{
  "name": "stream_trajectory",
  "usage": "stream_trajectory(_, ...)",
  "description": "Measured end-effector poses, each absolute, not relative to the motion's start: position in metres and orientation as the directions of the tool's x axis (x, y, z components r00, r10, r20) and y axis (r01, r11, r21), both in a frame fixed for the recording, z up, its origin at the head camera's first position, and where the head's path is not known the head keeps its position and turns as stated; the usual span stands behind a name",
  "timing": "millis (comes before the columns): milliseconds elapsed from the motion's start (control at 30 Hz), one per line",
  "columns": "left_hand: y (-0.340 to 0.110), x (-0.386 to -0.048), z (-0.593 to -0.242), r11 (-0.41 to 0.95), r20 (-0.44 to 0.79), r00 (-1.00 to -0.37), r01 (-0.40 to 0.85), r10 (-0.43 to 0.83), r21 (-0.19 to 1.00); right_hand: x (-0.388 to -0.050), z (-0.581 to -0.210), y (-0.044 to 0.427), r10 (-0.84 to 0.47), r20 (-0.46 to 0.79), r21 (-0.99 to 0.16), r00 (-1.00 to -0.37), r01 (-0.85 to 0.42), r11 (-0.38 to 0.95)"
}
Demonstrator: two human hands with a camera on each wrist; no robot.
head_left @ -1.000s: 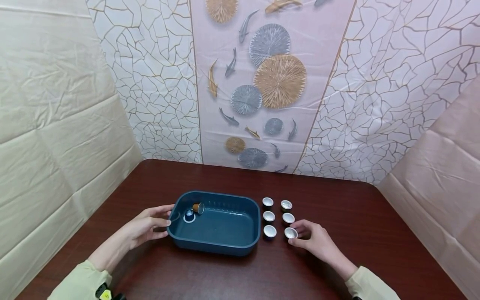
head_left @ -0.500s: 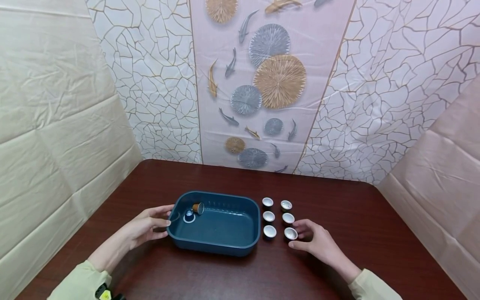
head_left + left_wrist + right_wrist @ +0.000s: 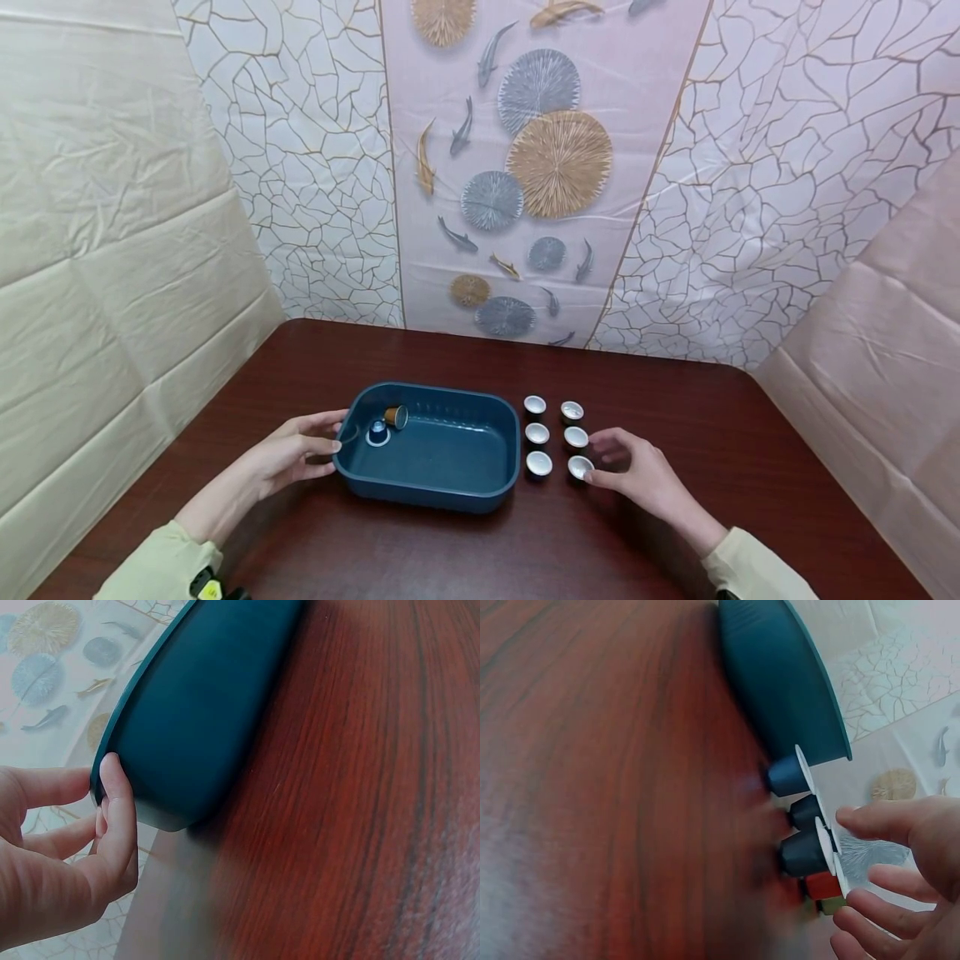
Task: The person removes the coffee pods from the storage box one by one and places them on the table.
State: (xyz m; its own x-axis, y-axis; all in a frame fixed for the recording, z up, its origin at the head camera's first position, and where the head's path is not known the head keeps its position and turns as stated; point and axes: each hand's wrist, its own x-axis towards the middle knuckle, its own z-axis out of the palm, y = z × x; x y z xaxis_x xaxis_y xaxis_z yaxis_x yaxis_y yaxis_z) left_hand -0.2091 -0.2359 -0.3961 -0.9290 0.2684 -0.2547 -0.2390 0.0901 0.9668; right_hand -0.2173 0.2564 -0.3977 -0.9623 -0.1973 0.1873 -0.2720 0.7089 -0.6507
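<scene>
My left hand (image 3: pixel 296 450) pinches the left rim of a dark teal plastic basin (image 3: pixel 427 500); the left wrist view shows the fingertips on the basin's wall (image 3: pixel 187 727). Inside, near its left end, lie a blue coffee capsule (image 3: pixel 378 431), foil side down, and a copper-brown capsule (image 3: pixel 396 417) on its side. Right of the basin several capsules stand foil up in two columns. My right hand (image 3: pixel 641 475) hovers beside the front right capsule (image 3: pixel 581 467), thumb close to its rim. In the right wrist view its fingers are spread with nothing between them, beside a black capsule (image 3: pixel 804 853).
Dark red-brown wooden table (image 3: pixel 450 558) under everything. Other standing capsules include a blue one (image 3: pixel 787 776) nearest the basin, and a red one (image 3: pixel 823 885) behind the black. A patterned cloth (image 3: pixel 495 208) hangs at the table's back edge, with cream fabric (image 3: pixel 112 292) on the left.
My right hand has drawn slightly to the right, its fingers coming away from around the front right capsule, which stays standing. The left hand and basin have stayed put.
</scene>
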Motion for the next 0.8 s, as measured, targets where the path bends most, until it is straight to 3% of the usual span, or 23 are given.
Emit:
stream_trajectory(467, -0.237, -0.21, -0.396, 0.08, -0.247, -0.928, -0.234, 0.279, 0.969, -0.23, -0.378, 0.248, -0.245, 0.198, -0.626, -0.949, -0.315, 0.713)
stream_trajectory(800, -0.237, -0.21, -0.397, 0.079, -0.248, -0.927, -0.235, 0.28, 0.969, -0.248, -0.356, 0.232, -0.367, 0.223, -0.584, -0.903, -0.425, 0.691)
